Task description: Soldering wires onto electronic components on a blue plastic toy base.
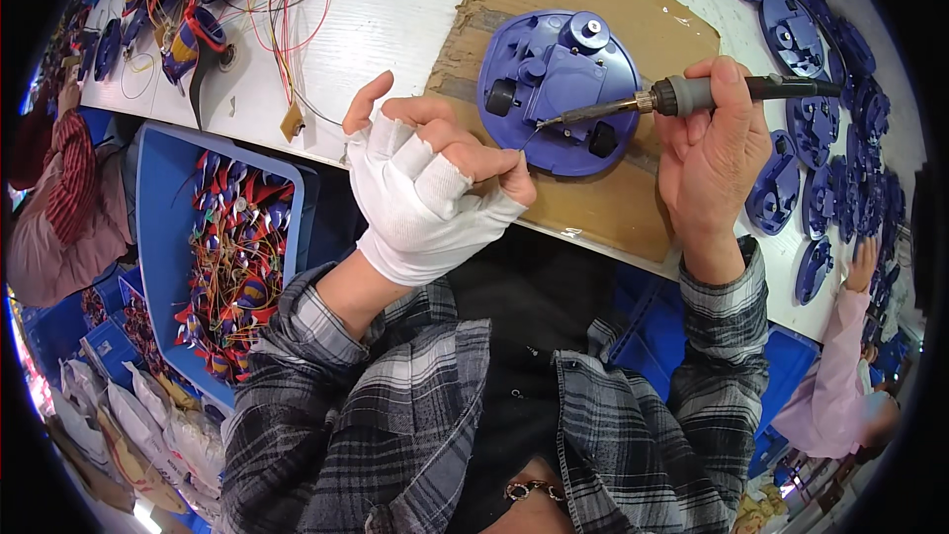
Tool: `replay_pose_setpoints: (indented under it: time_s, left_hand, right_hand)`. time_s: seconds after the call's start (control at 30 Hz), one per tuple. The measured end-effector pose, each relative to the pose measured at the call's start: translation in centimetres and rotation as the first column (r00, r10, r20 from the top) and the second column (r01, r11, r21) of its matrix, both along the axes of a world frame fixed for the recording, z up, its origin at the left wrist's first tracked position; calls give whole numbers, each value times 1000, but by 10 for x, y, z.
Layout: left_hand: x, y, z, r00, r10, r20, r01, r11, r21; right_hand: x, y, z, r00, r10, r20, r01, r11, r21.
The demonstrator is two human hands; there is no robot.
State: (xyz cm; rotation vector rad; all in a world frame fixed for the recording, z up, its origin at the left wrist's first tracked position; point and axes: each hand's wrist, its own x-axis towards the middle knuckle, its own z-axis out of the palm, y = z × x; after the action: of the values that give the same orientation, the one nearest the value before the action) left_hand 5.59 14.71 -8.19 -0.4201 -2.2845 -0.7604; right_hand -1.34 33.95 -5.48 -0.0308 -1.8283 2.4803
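Blue base: (568,84) lies on the cardboard (603,213) on the white surface (395,0), in front of the person, its fitted side facing up.
Right hand: (714,143) wrapped around the handle of the iron (647,101), holding it nearly level across the base.
Left hand: (425,178) in a white fingerless glove, thumb and forefinger pinched narrow on a thin wire (529,138), other fingers loosely bent.
Iron tip: meets the wire's end, or nearly so, at the base.
Done: both wheels (501,96) and a raised cover are on the base.
Left to do: the spot under the tip looks unfinished; whether it has bonded, I cannot tell.
Wired parts: (237,267) heaped in the bin (163,153), apart from this base.
Other bases: (791,35) crowd the right side; their stage is unclear.
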Motion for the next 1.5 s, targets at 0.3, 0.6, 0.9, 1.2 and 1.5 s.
replay_pose_setpoints:
  time_s: [0.3,0.6,0.9,1.2,1.5]
  left_hand:
    - [1,0,0,1000,-15,22,15,1000,-5]
    - [2,-2,-3,999,-40,-2,40,999,-2]
    - [1,0,-4,1000,-17,-13,17,1000,-14]
    - [0,1,-3,1000,-19,-10,19,1000,-2]
    - [0,2,-3,1000,-11,-17,11,1000,0]
  right_hand:
    - [0,3,0,1000,2,13,-2,1000,5]
    - [2,1,0,1000,17,11,-17,1000,-1]
    - [2,2,-1,1000,18,11,-18,1000,1]
    - [3,1,1,1000,24,17,-23,1000,-19]
    - [0,6,-1,998,-4,61,7,999,-46]
